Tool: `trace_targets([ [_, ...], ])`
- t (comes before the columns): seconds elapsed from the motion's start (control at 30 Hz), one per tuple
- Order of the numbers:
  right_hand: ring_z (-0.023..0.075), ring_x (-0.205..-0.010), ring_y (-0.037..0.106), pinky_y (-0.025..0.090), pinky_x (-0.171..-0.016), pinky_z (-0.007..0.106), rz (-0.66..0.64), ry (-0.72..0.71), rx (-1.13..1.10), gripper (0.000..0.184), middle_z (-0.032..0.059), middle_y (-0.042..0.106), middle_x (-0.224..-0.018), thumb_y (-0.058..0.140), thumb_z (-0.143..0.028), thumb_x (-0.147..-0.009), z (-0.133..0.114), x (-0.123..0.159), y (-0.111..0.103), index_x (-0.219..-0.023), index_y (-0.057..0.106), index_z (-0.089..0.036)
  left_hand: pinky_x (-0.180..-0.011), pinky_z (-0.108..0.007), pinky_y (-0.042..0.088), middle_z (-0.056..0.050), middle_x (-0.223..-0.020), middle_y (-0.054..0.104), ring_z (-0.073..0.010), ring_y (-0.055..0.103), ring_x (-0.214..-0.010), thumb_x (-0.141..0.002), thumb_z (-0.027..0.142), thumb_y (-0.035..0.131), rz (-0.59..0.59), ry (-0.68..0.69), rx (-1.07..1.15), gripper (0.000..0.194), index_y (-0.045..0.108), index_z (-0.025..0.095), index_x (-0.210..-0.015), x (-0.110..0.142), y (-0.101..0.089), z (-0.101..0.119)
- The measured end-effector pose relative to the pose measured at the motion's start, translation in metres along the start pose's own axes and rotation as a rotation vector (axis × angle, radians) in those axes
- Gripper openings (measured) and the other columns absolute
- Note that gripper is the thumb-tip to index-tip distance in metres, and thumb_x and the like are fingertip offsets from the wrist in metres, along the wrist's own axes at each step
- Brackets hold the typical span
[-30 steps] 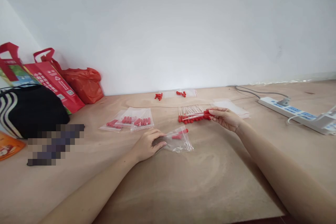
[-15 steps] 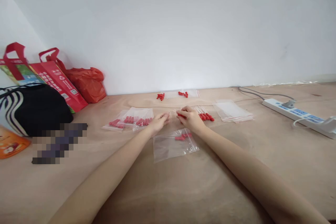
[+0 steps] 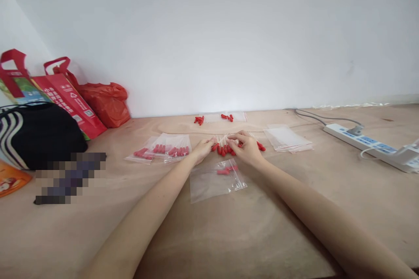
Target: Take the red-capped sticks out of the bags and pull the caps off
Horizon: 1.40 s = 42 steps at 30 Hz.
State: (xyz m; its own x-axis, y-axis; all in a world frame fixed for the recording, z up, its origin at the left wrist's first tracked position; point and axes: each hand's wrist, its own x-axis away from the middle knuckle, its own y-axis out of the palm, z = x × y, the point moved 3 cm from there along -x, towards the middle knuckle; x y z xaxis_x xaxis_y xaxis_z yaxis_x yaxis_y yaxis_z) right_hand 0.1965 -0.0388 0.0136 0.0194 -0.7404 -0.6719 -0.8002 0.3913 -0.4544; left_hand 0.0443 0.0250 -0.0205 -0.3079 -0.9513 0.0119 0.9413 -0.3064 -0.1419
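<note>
Both my hands meet over a loose pile of red-tipped white sticks (image 3: 224, 149) on the wooden table (image 3: 229, 235). My left hand (image 3: 203, 148) touches the pile's left end with curled fingers. My right hand (image 3: 246, 147) covers its right part, fingers bent down on the sticks. Just in front of the hands lies a clear zip bag (image 3: 214, 179) with a few red-tipped sticks inside. Whether either hand grips sticks is hard to make out.
Filled zip bags (image 3: 163, 148) lie to the left and empty zip bags (image 3: 286, 138) to the right. More red pieces (image 3: 212, 118) sit by the wall. A power strip (image 3: 366, 144) lies far right; a black bag (image 3: 36, 135) and red bags (image 3: 81, 100) far left.
My left hand let go of the clear bag and moved up to the stick pile. My right hand pulled leftward onto the same pile. The sticks are now gathered between both hands.
</note>
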Motion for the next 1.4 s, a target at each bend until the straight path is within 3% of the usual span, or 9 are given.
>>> trace_targets([
  [0.2,0.0097,-0.053,0.046,0.038,-0.052,0.022,-0.139,0.123,-0.007,0.013,0.0012,0.058,-0.064,0.053,-0.024,-0.073,0.005,0.034,-0.025,-0.072,0.065,-0.017,-0.073,-0.027,0.044,-0.003,-0.075,0.064,-0.0158,0.059,-0.076,-0.067,0.034,0.061,0.05,-0.009,-0.221,0.021,0.061,0.013,-0.073,0.003,-0.008,0.003],
  [0.3,0.0078,-0.048,0.044,0.035,-0.047,0.02,-0.274,0.199,-0.025,0.012,-0.0002,0.058,-0.06,0.054,-0.023,-0.07,0.002,0.048,-0.026,-0.071,0.063,-0.016,-0.075,-0.025,0.043,-0.004,-0.081,0.066,-0.0168,0.059,-0.079,-0.055,0.021,0.071,0.108,-0.005,-0.352,0.025,0.064,0.015,-0.078,0.008,-0.013,0.006],
  [0.4,0.0071,-0.045,0.043,0.033,-0.044,0.019,-0.358,0.267,-0.014,0.01,-0.002,0.057,-0.055,0.055,-0.023,-0.068,0.0,0.052,-0.022,-0.07,0.063,-0.016,-0.068,-0.025,0.044,-0.004,-0.077,0.067,-0.0171,0.06,-0.072,-0.057,0.028,0.07,0.154,-0.017,-0.45,0.024,0.065,0.016,-0.078,0.01,-0.017,0.006],
  [0.6,0.0067,-0.047,0.044,0.034,-0.046,0.018,-0.424,0.28,-0.025,0.013,-0.0023,0.058,-0.057,0.057,-0.023,-0.067,-0.001,0.05,-0.014,-0.074,0.065,-0.017,-0.056,-0.022,0.044,-0.003,-0.068,0.067,-0.0138,0.06,-0.058,-0.066,0.038,0.063,0.196,-0.029,-0.529,0.023,0.066,0.016,-0.072,0.005,-0.021,0.001],
  [1.0,0.0081,-0.05,0.044,0.036,-0.049,0.02,-0.419,0.218,-0.043,0.012,-0.0021,0.055,-0.056,0.058,-0.027,-0.07,-0.001,0.052,-0.011,-0.067,0.064,-0.017,-0.071,-0.03,0.047,-0.007,-0.079,0.067,-0.0188,0.061,-0.073,-0.067,0.027,0.062,0.208,0.126,-0.528,0.021,0.064,0.014,-0.083,0.014,-0.02,0.01],
  [1.1,0.0087,-0.053,0.046,0.037,-0.051,0.021,-0.396,0.196,-0.063,0.011,-0.0016,0.055,-0.059,0.06,-0.028,-0.069,0.0,0.052,-0.012,-0.067,0.062,-0.018,-0.079,-0.031,0.046,-0.005,-0.089,0.067,-0.0193,0.06,-0.08,-0.07,0.03,0.06,0.162,0.203,-0.541,0.022,0.064,0.018,-0.087,0.047,-0.021,0.022],
  [1.2,0.009,-0.057,0.046,0.038,-0.053,0.021,-0.378,0.172,-0.104,0.012,-0.0004,0.054,-0.065,0.062,-0.029,-0.068,0.001,0.052,-0.013,-0.07,0.063,-0.017,-0.093,-0.034,0.038,-0.004,-0.11,0.06,-0.0208,0.053,-0.103,-0.079,0.034,0.05,-0.078,0.378,-0.688,0.027,0.062,0.021,-0.099,0.09,-0.016,0.027],
  [1.3,0.0079,-0.055,0.043,0.036,-0.051,0.02,-0.406,0.195,-0.219,0.014,-0.0014,0.052,-0.064,0.062,-0.031,-0.067,0.0,0.054,-0.009,-0.071,0.062,-0.017,-0.099,-0.035,0.032,-0.003,-0.127,0.048,-0.0201,0.044,-0.115,-0.082,0.034,0.045,-0.194,0.359,-0.822,0.042,0.045,0.024,-0.122,0.117,-0.014,0.02],
  [1.4,0.0064,-0.049,0.038,0.032,-0.047,0.019,-0.473,0.253,-0.323,0.018,-0.004,0.048,-0.056,0.062,-0.034,-0.068,-0.005,0.056,-0.002,-0.071,0.061,-0.016,-0.098,-0.035,0.033,-0.003,-0.128,0.047,-0.019,0.043,-0.116,-0.082,0.034,0.045,-0.237,0.33,-0.854,0.048,0.035,0.024,-0.129,0.122,-0.012,0.014],
])
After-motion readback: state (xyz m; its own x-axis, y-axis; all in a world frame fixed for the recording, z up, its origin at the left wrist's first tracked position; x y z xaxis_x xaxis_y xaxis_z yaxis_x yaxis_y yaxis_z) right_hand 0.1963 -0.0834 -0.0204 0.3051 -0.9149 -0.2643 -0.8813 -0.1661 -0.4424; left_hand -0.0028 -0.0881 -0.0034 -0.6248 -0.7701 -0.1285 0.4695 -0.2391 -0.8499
